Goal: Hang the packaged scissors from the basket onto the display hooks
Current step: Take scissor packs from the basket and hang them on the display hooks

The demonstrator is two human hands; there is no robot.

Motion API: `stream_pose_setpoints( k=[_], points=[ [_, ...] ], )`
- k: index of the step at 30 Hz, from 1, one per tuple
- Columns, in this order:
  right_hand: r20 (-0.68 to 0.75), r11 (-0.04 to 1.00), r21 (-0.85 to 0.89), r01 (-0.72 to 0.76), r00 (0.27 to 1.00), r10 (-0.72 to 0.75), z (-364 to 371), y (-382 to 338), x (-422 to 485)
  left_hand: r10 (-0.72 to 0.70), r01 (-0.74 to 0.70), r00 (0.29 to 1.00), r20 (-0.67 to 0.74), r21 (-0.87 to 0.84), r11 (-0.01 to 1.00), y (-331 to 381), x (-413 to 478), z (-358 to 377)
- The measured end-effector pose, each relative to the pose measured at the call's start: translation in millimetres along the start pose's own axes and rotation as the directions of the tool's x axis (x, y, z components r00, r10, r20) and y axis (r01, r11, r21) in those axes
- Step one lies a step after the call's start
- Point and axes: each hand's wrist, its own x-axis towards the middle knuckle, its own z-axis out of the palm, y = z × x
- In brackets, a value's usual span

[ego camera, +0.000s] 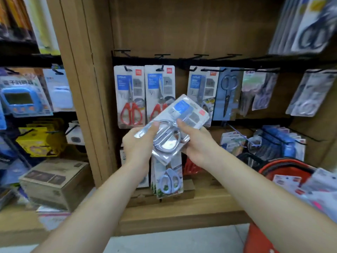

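Observation:
Both my hands hold a small stack of packaged scissors (175,125) with grey handles, tilted with the blue-labelled top end up to the right. My left hand (140,143) grips the stack's lower left edge, thumb on the front. The lower right side is gripped by my right hand (197,141), thumb also on the front. The stack hovers in front of the black hook rail (182,60). Red-handled scissor packs (129,96) hang on two hooks at the left. The red basket (288,167) sits low at the right with more packs inside.
Further scissor packs (228,94) hang along the rail to the right. Grey-handled packs (168,178) hang on a lower row. A wooden post (87,88) divides this bay from the left shelves. A cardboard box (52,181) rests at lower left.

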Motion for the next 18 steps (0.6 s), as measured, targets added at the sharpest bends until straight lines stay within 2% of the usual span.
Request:
stream_pose_setpoints(
  k=[3,7,9,14,18],
  points=[
    [-0.077,0.996,-0.08,0.031,0.996,-0.038,-29.2,-9.5,9.7,-0.1,0.065,0.979,0.178,0.193,0.979,-6.0,-7.0,9.2],
    [0.026,0.981,-0.19,0.045,0.999,-0.041,-62.5,-19.0,17.9,-0.25,0.173,0.879,0.406,0.217,0.961,-7.9,-5.3,15.9],
    [0.088,0.968,-0.244,0.064,0.995,-0.044,-71.8,-20.0,20.8,-0.271,0.184,0.849,0.453,0.227,0.956,-10.9,-2.1,20.6],
    [0.12,0.932,-0.315,0.176,0.982,-0.145,-86.9,-29.9,23.1,-0.134,0.026,0.855,0.501,0.217,0.976,-21.3,4.9,28.9],
    [-0.041,0.906,-0.357,0.228,0.965,-0.259,-103.9,-46.4,24.2,0.023,-0.108,0.912,0.408,0.186,0.977,-25.6,10.5,35.6]
  ],
)
